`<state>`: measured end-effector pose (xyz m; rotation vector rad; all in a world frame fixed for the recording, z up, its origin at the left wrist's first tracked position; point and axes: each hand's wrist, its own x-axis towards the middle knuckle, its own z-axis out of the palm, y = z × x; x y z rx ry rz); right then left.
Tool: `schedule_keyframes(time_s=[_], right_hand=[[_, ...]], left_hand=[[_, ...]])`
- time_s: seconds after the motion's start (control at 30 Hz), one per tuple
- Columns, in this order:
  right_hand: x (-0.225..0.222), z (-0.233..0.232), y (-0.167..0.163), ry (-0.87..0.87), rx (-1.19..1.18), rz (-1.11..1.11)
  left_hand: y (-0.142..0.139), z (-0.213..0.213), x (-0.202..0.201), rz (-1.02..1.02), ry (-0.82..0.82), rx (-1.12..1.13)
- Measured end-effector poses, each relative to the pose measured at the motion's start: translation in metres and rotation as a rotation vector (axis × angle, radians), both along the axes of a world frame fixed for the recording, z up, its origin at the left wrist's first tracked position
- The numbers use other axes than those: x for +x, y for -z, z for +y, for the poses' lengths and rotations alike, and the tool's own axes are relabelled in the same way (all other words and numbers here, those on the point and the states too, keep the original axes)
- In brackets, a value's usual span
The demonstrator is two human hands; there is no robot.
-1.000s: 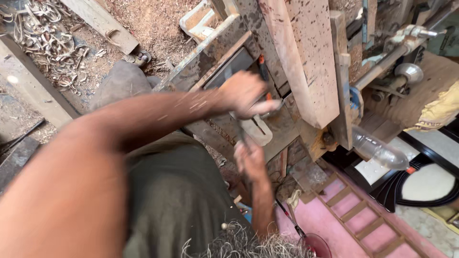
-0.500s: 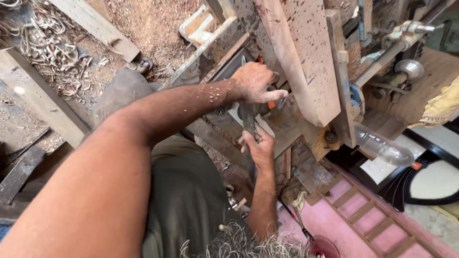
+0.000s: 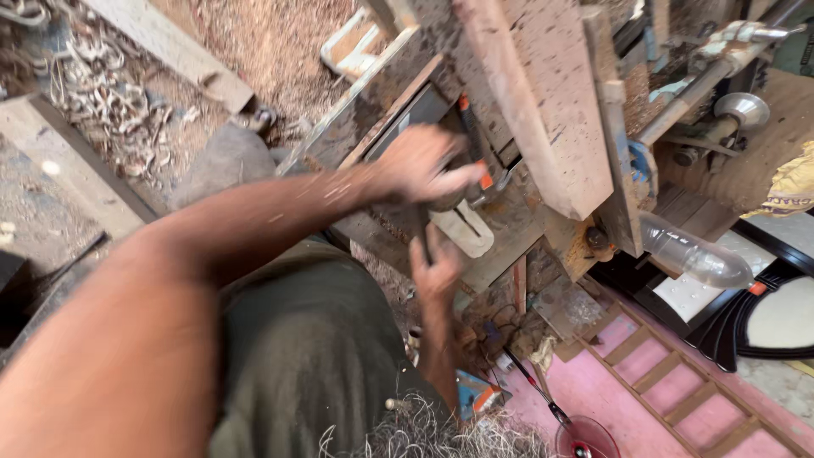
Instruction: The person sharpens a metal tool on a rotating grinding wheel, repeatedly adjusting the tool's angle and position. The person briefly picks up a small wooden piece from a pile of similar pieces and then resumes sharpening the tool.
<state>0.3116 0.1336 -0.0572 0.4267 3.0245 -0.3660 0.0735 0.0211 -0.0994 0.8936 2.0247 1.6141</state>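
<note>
Overhead, the left hand (image 3: 421,163) clutches a dark tool handle (image 3: 424,229); the right hand (image 3: 437,273) curls beneath it by the pale wooden block (image 3: 465,227).

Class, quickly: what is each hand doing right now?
Left hand: closed on a dark tool at the machine; blurred.
Right hand: raised under it, grip cannot be told.

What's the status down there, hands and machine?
Left hand gripping a dark tool against the wooden machine. Right hand steadying the tool's handle below. Nothing blocking.
</note>
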Motion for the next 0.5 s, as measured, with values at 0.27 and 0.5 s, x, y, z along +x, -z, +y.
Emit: schedule_keyframes(time_s=[0.27, 0.5], right_hand=[[-0.008, -0.010, -0.001, -0.018, 0.038, 0.119], [-0.041, 0.008, -0.013, -0.076, -0.094, 0.195]], left_hand=[[-0.016, 0.015, -0.024, -0.089, 0.140, 0.041], [-0.014, 0.035, -0.031, 0.037, -0.175, 0.082]])
